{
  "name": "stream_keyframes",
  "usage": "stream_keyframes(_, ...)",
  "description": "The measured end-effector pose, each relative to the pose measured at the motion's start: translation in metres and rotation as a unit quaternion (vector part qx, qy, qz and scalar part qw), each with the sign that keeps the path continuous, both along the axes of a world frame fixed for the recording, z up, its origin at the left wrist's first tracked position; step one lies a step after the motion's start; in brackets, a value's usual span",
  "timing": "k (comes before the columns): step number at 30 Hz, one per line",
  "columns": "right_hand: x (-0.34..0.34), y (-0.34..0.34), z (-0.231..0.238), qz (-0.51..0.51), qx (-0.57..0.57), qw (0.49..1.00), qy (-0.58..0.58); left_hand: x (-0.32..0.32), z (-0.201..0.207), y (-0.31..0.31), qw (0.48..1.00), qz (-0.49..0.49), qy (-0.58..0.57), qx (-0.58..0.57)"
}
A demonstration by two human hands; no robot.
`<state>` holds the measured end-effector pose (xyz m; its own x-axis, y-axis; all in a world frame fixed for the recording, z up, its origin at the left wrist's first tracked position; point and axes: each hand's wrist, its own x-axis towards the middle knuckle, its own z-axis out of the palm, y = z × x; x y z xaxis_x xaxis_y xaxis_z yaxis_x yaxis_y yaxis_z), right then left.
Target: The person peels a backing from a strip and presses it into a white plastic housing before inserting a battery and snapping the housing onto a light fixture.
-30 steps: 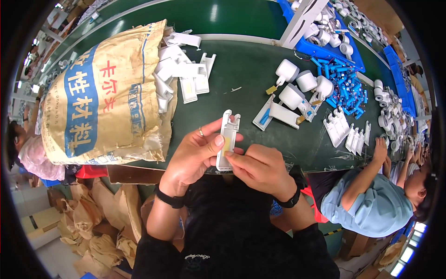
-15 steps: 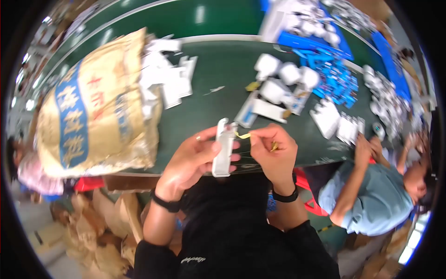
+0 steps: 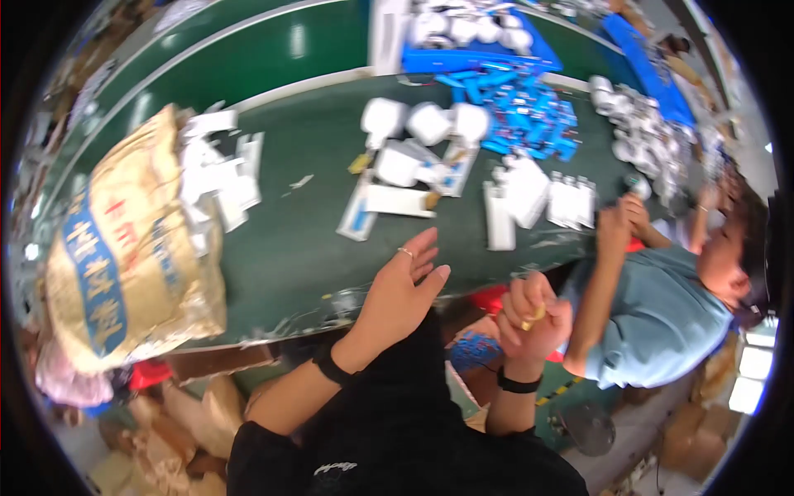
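My left hand [image 3: 404,288] is over the front edge of the green worktable [image 3: 285,264], fingers stretched out and nothing in it. To its right, my right hand [image 3: 536,316] is closed with fingers curled around a small crumpled yellow strip [image 3: 533,319], partly hidden by the fingers. A long white plastic housing [image 3: 499,219] lies on the table beyond my right hand, beside a stack of white housings [image 3: 526,192]. Ahead of my left hand lie white round-headed parts [image 3: 399,165] and a white housing with a yellow tab [image 3: 400,200].
A large tan sack [image 3: 136,248] with white pieces [image 3: 223,174] at its mouth stands at left. Blue parts [image 3: 529,112] are heaped at the back, before a blue tray [image 3: 480,58] of white parts. At right sits a co-worker in a blue-grey shirt [image 3: 645,306].
The view has swung right. The white housing has left my left hand, and one now lies beside the stack. My right hand has moved right and back toward me, still with yellow material.
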<state>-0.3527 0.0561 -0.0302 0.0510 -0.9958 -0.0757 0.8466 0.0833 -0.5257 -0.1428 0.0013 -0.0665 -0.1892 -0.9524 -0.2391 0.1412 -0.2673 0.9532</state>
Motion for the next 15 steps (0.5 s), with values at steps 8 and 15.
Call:
stream_keyframes(8, 0.051, -0.018, -0.011, 0.115, 0.111, 0.987, 0.002, 0.016, 0.036, -0.023, 0.853, 0.008, -0.381, -0.357)
stream_keyframes(15, 0.024, 0.028, 0.009, -0.007, -0.016, 0.996, 0.088, -0.12, 0.002, -0.062, 0.84, -0.11, -0.479, -0.229)
